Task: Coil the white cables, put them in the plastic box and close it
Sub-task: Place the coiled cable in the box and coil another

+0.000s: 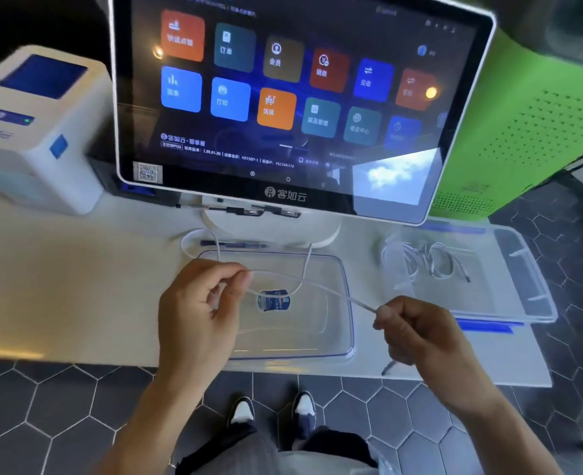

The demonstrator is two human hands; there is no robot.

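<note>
Stretching between the two hands, the white cable (312, 286) hangs just above the clear lid (346, 303) lying on the counter (77, 286), with its far slack looping back toward the monitor base (269, 231). The left hand (197, 310) pinches the cable between thumb and forefinger; the right hand (417, 327) is closed around it nearer the plug end, which seems to hang below the fist. Coiling well here probably means keeping the left pinch as the anchor and feeding even loops into it with the right, letting the cable twist freely so it does not kink. The plastic box (537, 289) sits open to the right, already holding coiled cables (430, 262). The slack may snag the pen (231, 244) by the base.
</note>
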